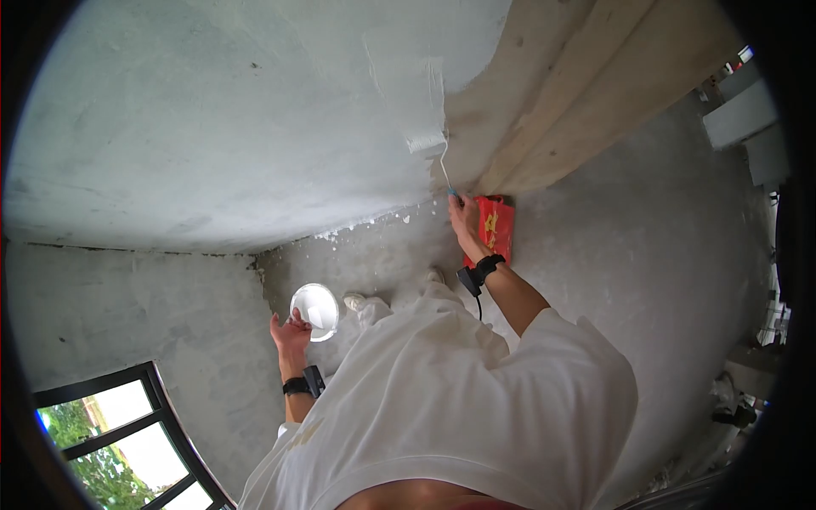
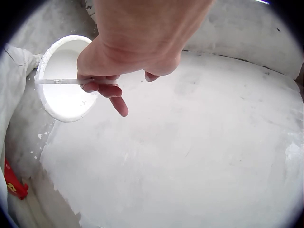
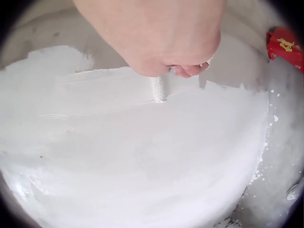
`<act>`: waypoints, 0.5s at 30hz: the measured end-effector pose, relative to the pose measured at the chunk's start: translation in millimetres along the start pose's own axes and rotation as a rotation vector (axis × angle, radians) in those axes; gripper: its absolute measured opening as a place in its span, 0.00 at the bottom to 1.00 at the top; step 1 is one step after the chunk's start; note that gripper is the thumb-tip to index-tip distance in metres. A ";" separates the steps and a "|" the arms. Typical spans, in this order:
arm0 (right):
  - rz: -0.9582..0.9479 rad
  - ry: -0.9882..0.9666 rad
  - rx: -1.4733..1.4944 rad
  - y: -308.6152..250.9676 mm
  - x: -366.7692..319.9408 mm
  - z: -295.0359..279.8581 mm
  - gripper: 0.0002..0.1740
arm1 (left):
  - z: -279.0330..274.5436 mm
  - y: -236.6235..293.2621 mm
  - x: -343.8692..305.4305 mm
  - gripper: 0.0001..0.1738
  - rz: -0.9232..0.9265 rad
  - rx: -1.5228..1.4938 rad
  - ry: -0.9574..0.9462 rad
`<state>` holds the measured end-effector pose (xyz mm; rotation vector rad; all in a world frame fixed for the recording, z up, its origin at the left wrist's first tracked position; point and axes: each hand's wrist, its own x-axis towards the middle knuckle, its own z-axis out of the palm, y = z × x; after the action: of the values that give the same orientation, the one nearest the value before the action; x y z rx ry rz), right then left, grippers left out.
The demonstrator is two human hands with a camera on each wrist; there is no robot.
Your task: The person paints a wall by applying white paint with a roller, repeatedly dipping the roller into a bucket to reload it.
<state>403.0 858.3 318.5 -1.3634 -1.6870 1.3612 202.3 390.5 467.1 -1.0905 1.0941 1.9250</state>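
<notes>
My right hand (image 1: pixel 463 219) grips the blue handle of a small paint roller (image 1: pixel 427 143). The roller's white, paint-covered sleeve rests against the wall, on the border between pale paint and bare brownish surface; in the right wrist view the hand hides most of the handle. Lower down, my left hand (image 1: pixel 292 335) holds a white bucket (image 2: pixel 42 97) by its pale carrying strap (image 2: pixel 59 81), with fingers curled under the strap. White paint fills part of the bucket, which hangs or stands by my feet.
The painted wall (image 1: pixel 238 127) meets an unpainted brown band (image 1: pixel 544 110) at upper right. A red bag (image 1: pixel 495 229) lies on the concrete floor beside the wall. White splatters dot the floor along the wall's foot. A black-framed window (image 1: pixel 127 429) is at lower left.
</notes>
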 end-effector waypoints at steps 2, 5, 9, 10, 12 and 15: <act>-0.039 0.022 -0.149 1.9 2.9 0.5 0.17 | 2.8 -0.1 -2.8 0.26 0.017 0.004 0.009; -0.200 0.085 -0.219 -23.1 -7.9 -6.1 0.19 | 5.6 -0.7 -4.0 0.27 0.032 0.001 0.039; -0.195 0.044 -0.115 -107.5 -30.0 -26.3 0.18 | 6.0 0.2 -1.1 0.27 0.025 0.011 0.030; -0.238 0.054 -0.056 -126.9 -32.7 -27.7 0.16 | 3.4 0.4 0.7 0.28 0.007 0.012 -0.011; -0.280 0.067 0.002 -161.9 -39.9 -31.0 0.13 | -1.1 -0.5 1.9 0.28 -0.014 0.015 -0.052; -0.269 0.027 0.079 -211.6 -42.5 -31.2 0.12 | 3.9 0.2 3.2 0.28 -0.017 0.012 -0.026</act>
<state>369.4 837.8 532.9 -1.0622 -1.7090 1.2357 199.4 394.4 465.5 -1.0617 1.0779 1.9116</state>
